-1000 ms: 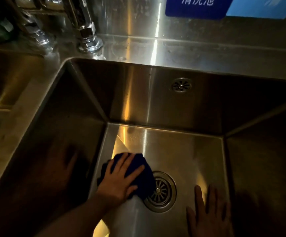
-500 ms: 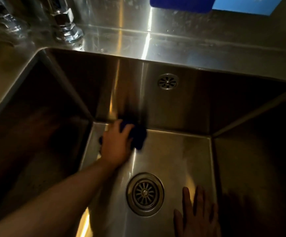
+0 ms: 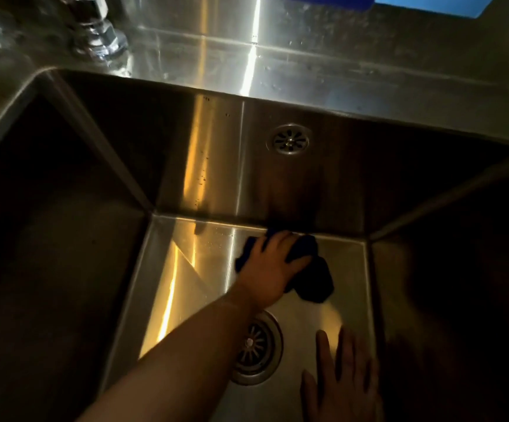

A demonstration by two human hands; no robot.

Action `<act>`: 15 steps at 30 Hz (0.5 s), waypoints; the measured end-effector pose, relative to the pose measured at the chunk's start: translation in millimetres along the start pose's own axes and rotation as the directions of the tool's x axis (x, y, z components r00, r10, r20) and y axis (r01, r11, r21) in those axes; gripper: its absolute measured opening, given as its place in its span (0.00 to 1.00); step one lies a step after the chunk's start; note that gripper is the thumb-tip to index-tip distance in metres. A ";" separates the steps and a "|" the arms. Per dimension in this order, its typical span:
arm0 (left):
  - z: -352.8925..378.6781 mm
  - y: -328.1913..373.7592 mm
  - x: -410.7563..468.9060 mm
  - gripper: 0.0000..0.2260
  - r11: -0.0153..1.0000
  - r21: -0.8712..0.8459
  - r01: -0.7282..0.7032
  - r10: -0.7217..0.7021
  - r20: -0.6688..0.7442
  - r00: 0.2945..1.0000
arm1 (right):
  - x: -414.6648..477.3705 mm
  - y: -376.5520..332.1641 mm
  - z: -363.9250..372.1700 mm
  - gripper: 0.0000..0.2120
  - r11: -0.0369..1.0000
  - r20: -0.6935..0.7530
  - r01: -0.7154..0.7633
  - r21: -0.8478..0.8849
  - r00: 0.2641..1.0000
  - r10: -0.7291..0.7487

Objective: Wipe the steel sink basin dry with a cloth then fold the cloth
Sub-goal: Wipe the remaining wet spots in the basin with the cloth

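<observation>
Fingers (image 3: pixel 280 242) of left hand (image 3: pixel 270 269) clutch dark cloth (image 3: pixel 314 281) inside sink basin (image 3: pixel 350 269).

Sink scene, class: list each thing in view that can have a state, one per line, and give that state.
Cloth: bunched, unfolded, pressed to the basin floor at the back wall.
Left hand: spread on the cloth.
Right hand: open, flat on the basin floor, empty.
Floor drain: unplugged, partly hidden by the forearm.
Overflow grille: uncovered.
Basin: some droplets on the back wall.
</observation>
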State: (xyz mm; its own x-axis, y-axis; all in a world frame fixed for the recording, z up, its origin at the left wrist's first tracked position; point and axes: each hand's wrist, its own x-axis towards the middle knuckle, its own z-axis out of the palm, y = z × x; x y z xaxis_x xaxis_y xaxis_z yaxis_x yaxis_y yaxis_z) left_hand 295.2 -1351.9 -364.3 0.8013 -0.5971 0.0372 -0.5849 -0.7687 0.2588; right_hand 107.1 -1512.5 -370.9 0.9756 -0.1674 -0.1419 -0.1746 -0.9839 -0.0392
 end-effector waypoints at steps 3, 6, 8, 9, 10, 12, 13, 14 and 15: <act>-22.6 -49.8 -35.4 0.30 0.989 0.039 0.145 -0.145 0.000 0.989 | 0.5 -2.3 -6.2 0.31 0.999 0.014 0.000 0.032 1.000 0.000; -39.7 -97.8 -86.9 0.33 0.942 0.036 0.334 -0.334 -0.025 0.942 | 0.0 -3.7 -8.5 0.31 0.999 0.005 0.003 0.040 1.000 -0.003; -48.1 -116.4 -112.3 0.31 0.915 0.026 0.402 -0.400 -0.055 0.915 | -0.3 -4.7 -10.3 0.31 0.999 -0.002 -0.002 0.042 1.000 0.002; -48.9 -116.8 -119.0 0.31 0.908 0.048 0.416 -0.413 -0.057 0.909 | -0.4 -6.5 -12.8 0.31 0.999 0.011 -0.006 0.038 1.000 0.005; -50.7 -110.5 -123.2 0.31 0.900 0.060 0.431 -0.430 -0.029 0.902 | -0.6 -6.5 -11.7 0.31 1.000 0.005 0.006 0.026 1.000 -0.006; -48.5 -93.5 -129.4 0.33 0.866 0.049 0.498 -0.497 -0.024 0.867 | 0.7 -6.5 -14.0 0.30 0.999 0.002 0.028 0.021 1.000 -0.028; -46.0 -86.8 -136.6 0.33 0.857 0.061 0.512 -0.512 -0.020 0.859 | 3.5 -5.9 -16.5 0.30 0.998 -0.004 0.051 0.025 0.999 -0.051; -47.1 -80.9 -145.2 0.32 0.856 0.063 0.512 -0.513 0.001 0.858 | 9.6 -4.1 -18.5 0.29 0.997 -0.037 0.071 0.032 0.997 -0.070; -43.1 -76.3 -156.0 0.30 0.864 0.082 0.497 -0.498 -0.013 0.867 | 18.3 -4.5 -24.8 0.29 0.996 -0.056 0.083 0.038 0.995 -0.080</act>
State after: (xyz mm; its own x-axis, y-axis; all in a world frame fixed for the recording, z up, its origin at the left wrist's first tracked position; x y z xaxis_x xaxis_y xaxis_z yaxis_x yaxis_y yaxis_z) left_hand 220.3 -1190.3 -348.3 0.9876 -0.1325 -0.0841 -0.1175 -0.9795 0.1634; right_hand 129.0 -1512.6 -348.9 0.9924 -0.0911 -0.0828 -0.0983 -0.9912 -0.0885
